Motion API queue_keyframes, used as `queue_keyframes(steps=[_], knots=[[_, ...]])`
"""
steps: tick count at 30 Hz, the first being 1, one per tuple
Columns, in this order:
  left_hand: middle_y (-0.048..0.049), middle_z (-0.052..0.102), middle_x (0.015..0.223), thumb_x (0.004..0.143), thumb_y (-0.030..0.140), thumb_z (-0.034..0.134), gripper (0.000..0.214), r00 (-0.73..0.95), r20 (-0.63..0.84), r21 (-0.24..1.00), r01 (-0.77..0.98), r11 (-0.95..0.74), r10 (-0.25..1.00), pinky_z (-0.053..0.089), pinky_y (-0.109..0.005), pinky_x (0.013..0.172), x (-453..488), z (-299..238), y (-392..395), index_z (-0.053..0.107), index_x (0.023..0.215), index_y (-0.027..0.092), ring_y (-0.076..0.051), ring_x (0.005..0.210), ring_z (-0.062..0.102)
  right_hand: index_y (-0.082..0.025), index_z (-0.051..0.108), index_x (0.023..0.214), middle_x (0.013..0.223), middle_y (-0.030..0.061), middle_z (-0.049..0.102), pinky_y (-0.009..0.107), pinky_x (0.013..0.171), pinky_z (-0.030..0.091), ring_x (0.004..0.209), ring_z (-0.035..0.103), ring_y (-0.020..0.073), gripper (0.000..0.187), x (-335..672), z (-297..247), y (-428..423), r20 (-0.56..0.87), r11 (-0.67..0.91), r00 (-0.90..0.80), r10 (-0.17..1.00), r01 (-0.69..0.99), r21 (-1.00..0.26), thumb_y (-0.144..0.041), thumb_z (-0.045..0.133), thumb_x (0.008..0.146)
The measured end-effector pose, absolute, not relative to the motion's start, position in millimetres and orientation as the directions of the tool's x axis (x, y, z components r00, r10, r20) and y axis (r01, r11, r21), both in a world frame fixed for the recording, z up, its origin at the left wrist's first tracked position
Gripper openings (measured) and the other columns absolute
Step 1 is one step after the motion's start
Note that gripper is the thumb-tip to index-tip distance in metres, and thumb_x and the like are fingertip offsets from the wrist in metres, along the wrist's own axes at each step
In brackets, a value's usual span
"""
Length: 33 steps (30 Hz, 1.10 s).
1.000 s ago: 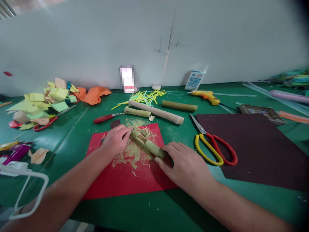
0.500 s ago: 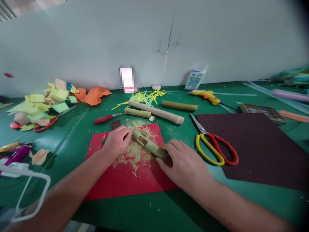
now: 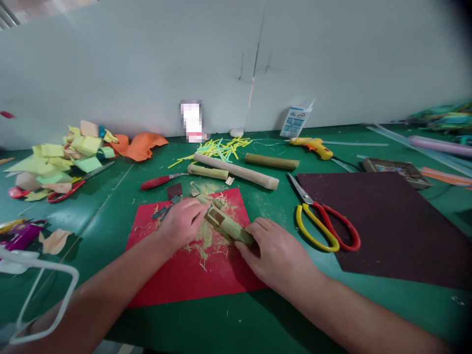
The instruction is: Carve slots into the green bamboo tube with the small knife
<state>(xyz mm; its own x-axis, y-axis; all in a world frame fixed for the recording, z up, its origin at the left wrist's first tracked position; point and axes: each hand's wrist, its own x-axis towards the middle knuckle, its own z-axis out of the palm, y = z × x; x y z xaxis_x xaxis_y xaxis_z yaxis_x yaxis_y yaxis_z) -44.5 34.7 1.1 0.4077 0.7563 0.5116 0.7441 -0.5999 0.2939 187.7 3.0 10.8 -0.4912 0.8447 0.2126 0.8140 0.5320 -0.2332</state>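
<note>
The left hand point(image 3: 182, 222) has slid nearer, curled around a dark-handled tool point(image 3: 164, 210) working the notched bamboo piece point(image 3: 228, 227) by the red mat's point(image 3: 191, 282) far edge. The right hand point(image 3: 275, 248) clamps its near end, steadying it against the cut.

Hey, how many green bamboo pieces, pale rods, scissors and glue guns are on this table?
Green bamboo pieces: 3
Pale rod: 1
Scissors: 2
Glue gun: 1
Total: 7

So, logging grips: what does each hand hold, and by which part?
Right hand grips the green notched bamboo tube by its near end; left hand, at its far end, apparently holds a dark-handled tool.
</note>
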Motion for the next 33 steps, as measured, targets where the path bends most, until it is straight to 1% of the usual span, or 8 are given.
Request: queue_keyframes(steps=[3,7,12,16,20,24,28,33], knots=[[-0.0071,0.06,0.076,0.089,0.019,0.044,0.022,0.393,0.526,0.25,0.776,-0.578,0.754,0.047,-0.029,0.068,-43.5,0.7,32.8,0.065,0.09,0.012,-0.016,0.073,0.057,-0.019,0.051,0.074,0.076,0.0041,0.053,0.032,0.065,0.038,0.074,0.05,0.019,0.016,187.8,11.0,1.8,0.201,0.525,-0.486,0.85,0.812,-0.255,-0.032,0.05,0.082],[-0.0079,0.062,0.079,0.089,0.018,0.043,0.022,0.473,0.509,0.234,0.728,-0.644,0.719,0.048,-0.029,0.071,-43.6,-0.7,30.2,0.063,0.096,0.012,-0.016,0.076,0.058,-0.019,0.05,0.072,0.074,0.0038,0.053,0.032,0.064,0.037,0.073,0.05,0.019,0.017,187.8,11.5,1.5,0.19,0.52,-0.485,0.853,0.817,-0.25,-0.033,0.05,0.082],[-0.0081,0.062,0.08,0.09,0.019,0.044,0.021,0.368,0.547,0.239,0.792,-0.561,0.752,0.048,-0.029,0.071,-46.2,0.4,32.5,0.064,0.094,0.012,-0.017,0.077,0.058,-0.019,0.05,0.073,0.075,0.0033,0.053,0.031,0.063,0.036,0.073,0.05,0.0187,0.016,187.8,10.9,0.8,0.207,0.522,-0.481,0.852,0.814,-0.254,-0.034,0.051,0.081],[-0.007,0.061,0.079,0.089,0.018,0.044,0.021,0.45,0.49,0.257,0.744,-0.617,0.747,0.048,-0.029,0.07,-44.6,1.2,33.5,0.063,0.095,0.013,-0.016,0.077,0.058,-0.02,0.052,0.074,0.075,0.003,0.055,0.032,0.063,0.036,0.074,0.051,0.0191,0.015,187.7,10.8,-0.8,0.221,0.526,-0.481,0.848,0.815,-0.244,-0.034,0.054,0.079],[-0.0071,0.061,0.078,0.089,0.018,0.044,0.021,0.388,0.52,0.256,0.779,-0.572,0.761,0.047,-0.029,0.069,-46.1,1.9,35.4,0.064,0.089,0.013,-0.016,0.074,0.057,-0.02,0.053,0.076,0.076,0.0028,0.055,0.032,0.064,0.036,0.072,0.051,0.0191,0.015,187.9,11.5,-2.6,0.217,0.504,-0.461,0.86,0.832,-0.231,-0.035,0.054,0.078],[-0.0067,0.06,0.078,0.09,0.018,0.043,0.021,0.453,0.491,0.268,0.734,-0.624,0.744,0.047,-0.028,0.07,-47.1,1.6,34.1,0.063,0.091,0.013,-0.015,0.075,0.056,-0.02,0.053,0.075,0.076,0.0029,0.056,0.033,0.064,0.036,0.073,0.052,0.0194,0.015,187.4,12.1,-3.2,0.207,0.499,-0.46,0.863,0.839,-0.218,-0.035,0.054,0.078],[-0.0058,0.058,0.074,0.09,0.018,0.042,0.022,0.414,0.53,0.239,0.765,-0.599,0.74,0.047,-0.028,0.067,-44.9,1.1,31.8,0.063,0.089,0.013,-0.015,0.072,0.055,-0.021,0.053,0.074,0.075,0.0026,0.055,0.033,0.063,0.035,0.071,0.051,0.0189,0.017,186.2,13.1,-2.8,0.203,0.486,-0.448,0.87,0.847,-0.214,-0.037,0.054,0.078],[-0.0067,0.058,0.076,0.09,0.016,0.04,0.022,0.499,0.487,0.217,0.726,-0.652,0.717,0.047,-0.03,0.068,-42.3,0.7,30.5,0.062,0.091,0.013,-0.016,0.073,0.055,-0.02,0.053,0.073,0.075,0.0028,0.056,0.032,0.063,0.036,0.071,0.052,0.019,0.015,185.9,13.1,-2.9,0.21,0.498,-0.458,0.864,0.841,-0.213,-0.035,0.056,0.076]])
